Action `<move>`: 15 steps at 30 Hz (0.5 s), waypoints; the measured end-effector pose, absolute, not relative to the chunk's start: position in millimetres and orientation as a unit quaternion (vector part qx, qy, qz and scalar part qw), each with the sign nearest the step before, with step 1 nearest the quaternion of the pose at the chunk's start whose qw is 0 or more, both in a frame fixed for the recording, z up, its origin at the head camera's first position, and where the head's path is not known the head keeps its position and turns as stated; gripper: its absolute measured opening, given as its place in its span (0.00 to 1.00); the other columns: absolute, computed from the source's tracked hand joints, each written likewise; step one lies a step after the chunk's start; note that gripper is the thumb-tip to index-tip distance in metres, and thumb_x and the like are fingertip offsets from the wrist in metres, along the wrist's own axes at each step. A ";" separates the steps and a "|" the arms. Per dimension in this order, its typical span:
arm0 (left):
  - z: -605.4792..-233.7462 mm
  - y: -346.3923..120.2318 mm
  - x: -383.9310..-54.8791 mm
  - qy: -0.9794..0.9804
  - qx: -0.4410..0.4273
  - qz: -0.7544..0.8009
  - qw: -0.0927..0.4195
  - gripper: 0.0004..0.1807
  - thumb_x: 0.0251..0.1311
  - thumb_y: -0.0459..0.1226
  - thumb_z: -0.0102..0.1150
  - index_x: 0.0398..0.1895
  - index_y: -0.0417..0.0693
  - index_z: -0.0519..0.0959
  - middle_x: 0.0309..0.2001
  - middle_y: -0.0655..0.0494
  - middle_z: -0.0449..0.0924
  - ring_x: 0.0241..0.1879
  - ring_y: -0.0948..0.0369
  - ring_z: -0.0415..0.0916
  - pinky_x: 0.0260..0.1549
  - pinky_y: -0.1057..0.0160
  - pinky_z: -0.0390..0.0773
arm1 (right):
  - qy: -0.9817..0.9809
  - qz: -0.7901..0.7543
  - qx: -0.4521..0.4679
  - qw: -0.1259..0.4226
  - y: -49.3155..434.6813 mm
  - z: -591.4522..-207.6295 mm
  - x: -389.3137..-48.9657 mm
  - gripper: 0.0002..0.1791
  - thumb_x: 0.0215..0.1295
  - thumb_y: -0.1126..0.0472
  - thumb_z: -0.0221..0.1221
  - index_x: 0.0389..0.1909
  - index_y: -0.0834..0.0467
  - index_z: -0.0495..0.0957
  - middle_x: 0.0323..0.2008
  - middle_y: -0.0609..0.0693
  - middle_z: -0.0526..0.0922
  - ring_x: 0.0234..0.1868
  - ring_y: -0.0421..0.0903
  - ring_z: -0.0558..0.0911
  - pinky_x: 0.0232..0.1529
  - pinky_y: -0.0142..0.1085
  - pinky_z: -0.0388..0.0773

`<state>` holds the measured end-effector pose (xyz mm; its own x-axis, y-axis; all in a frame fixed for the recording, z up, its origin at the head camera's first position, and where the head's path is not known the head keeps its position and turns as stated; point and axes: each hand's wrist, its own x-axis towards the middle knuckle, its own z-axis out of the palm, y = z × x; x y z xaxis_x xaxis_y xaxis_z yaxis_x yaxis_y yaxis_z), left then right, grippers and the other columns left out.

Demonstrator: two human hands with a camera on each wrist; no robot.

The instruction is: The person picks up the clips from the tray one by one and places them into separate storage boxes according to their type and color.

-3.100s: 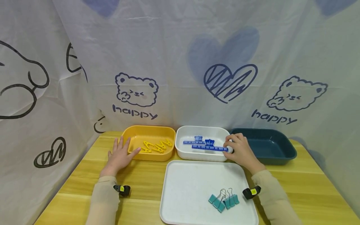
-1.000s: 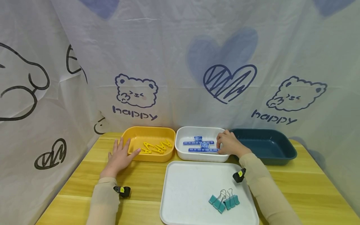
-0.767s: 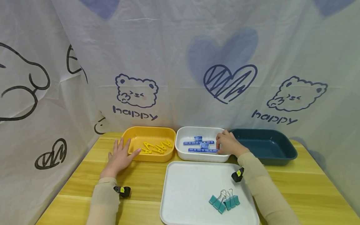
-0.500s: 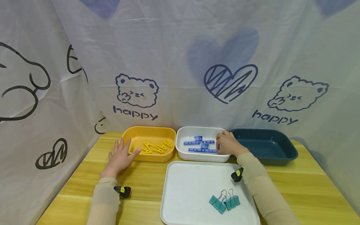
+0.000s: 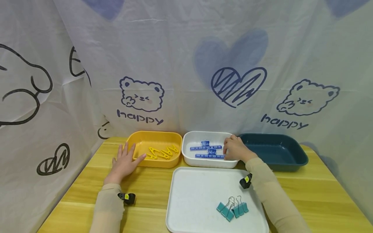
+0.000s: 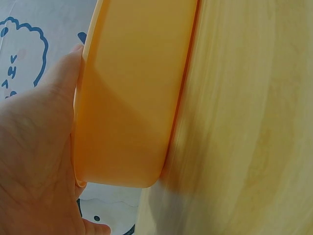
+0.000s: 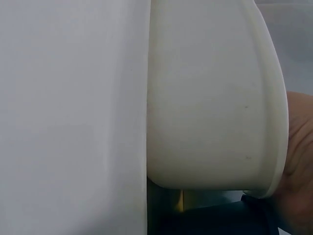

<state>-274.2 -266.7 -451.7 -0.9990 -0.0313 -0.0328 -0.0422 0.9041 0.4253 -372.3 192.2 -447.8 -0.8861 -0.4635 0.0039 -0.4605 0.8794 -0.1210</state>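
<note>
My left hand (image 5: 123,165) lies spread at the left end of the yellow bin (image 5: 155,135), its thumb over the front rim and its other fingers beside the wall. Inside that bin lie several small yellow clips (image 5: 164,153). My right hand (image 5: 236,149) reaches over the right end of the white bin (image 5: 189,158). Its curled fingers hold the right end of the nearer blue music clip (image 5: 210,156), printed with piano keys; the fingertips are partly hidden. Behind it is a second blue music clip (image 5: 205,147). The right wrist view shows mostly the white bin's outer wall (image 7: 210,98).
An empty dark teal bin (image 5: 275,149) stands right of the white one. In front of the bins, a white tray (image 5: 195,197) bears teal binder clips (image 5: 233,210) near its right side. A printed curtain (image 5: 180,64) hangs behind the wooden table (image 5: 148,194).
Since about three seconds ago, my right hand has moved left inside the white bin and the nearer blue music clip has shifted slightly left. My left hand has stayed in place.
</note>
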 end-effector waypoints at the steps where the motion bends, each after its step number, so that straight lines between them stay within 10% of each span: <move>1: -451.5 -266.2 -274.2 0.975 -0.019 0.219 0.013 0.52 0.63 0.71 0.35 0.78 0.45 0.43 0.78 0.37 0.26 0.76 0.37 0.21 0.62 0.20 0.35 | 0.969 -0.061 -0.237 0.010 192.6 -447.7 -372.0 0.05 0.51 0.54 0.72 0.23 0.47 0.85 0.48 0.51 0.80 0.52 0.52 0.67 0.55 0.50 0.63; 15: -453.2 -267.7 -276.1 0.977 -0.021 0.212 0.013 0.54 0.62 0.72 0.34 0.78 0.44 0.42 0.78 0.37 0.27 0.76 0.37 0.22 0.62 0.20 0.36 | 0.950 -0.123 -0.277 -0.077 209.3 -443.8 -354.1 0.07 0.55 0.52 0.70 0.32 0.50 0.86 0.46 0.53 0.79 0.50 0.52 0.67 0.51 0.52 0.62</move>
<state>-276.1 -267.7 -453.2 -0.9988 -0.0349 -0.0345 -0.0460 0.9093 0.4136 -354.1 209.3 -443.8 -0.8351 -0.5064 0.2150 -0.5444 0.8169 -0.1904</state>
